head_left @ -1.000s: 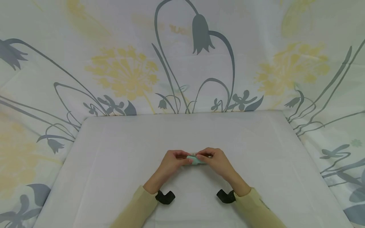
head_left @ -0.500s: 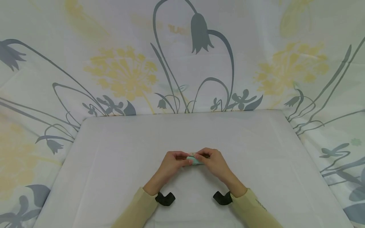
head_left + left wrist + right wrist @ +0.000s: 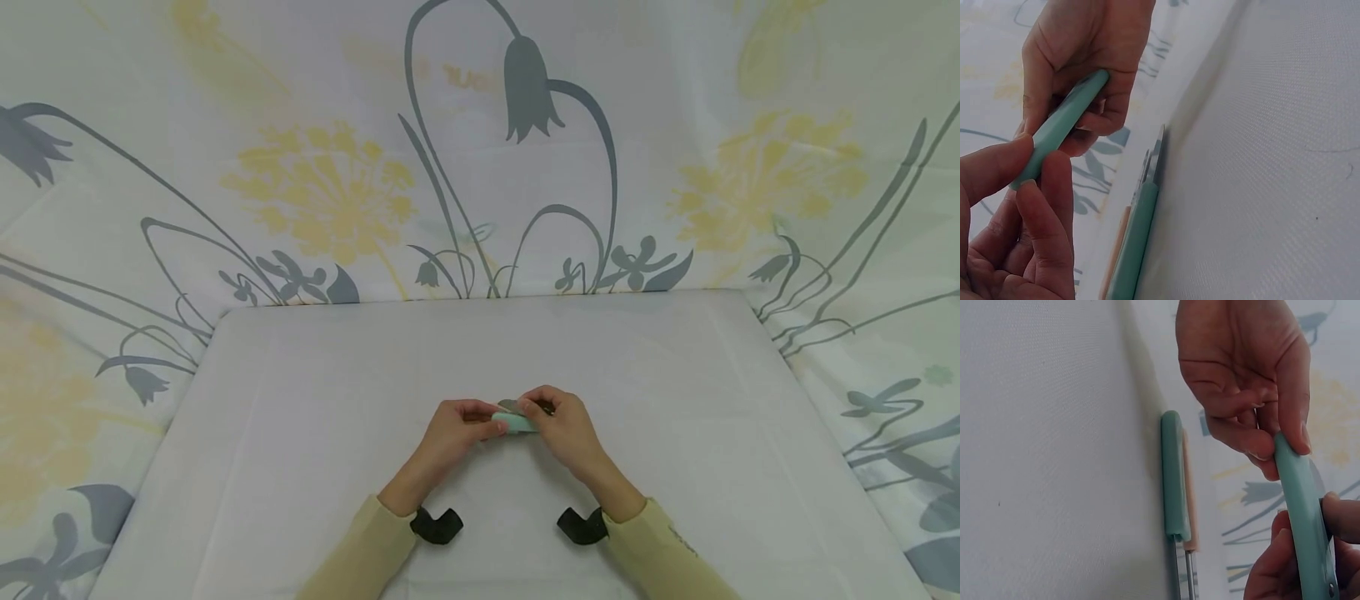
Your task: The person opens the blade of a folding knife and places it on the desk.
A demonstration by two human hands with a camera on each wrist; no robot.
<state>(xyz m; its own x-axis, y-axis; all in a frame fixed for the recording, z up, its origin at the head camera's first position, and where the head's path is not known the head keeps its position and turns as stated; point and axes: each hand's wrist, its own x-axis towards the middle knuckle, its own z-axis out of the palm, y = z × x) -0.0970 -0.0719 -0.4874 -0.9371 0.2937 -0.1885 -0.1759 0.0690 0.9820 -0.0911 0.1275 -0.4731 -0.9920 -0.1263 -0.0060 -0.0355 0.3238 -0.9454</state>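
Between the two hands is a folding knife with a mint-green handle [image 3: 515, 422], held above the table. Part of its grey blade [image 3: 512, 406] stands out along the far side of the handle. My left hand [image 3: 455, 423] pinches the handle's left end between thumb and fingers. At the other end my right hand [image 3: 567, 421] grips the knife, its thumb against the blade side, near a small rivet [image 3: 1332, 590]. Below the hands lie a mint-handled knife [image 3: 1137, 240] with a metal blade and, alongside, a tool with a pinkish handle [image 3: 1190, 494]. In the head view the hands cover both.
A white-covered table [image 3: 337, 367] spreads around the hands. Behind it and at both sides hangs a curtain [image 3: 345, 192] with grey and yellow flowers. A black wrist mount [image 3: 437, 526] sits at the left cuff, another black mount [image 3: 582, 527] at the right.
More of the grey blade now shows beyond the handle. My right hand has shifted slightly, its wrist moving left. The left hand keeps its hold, nearly still.
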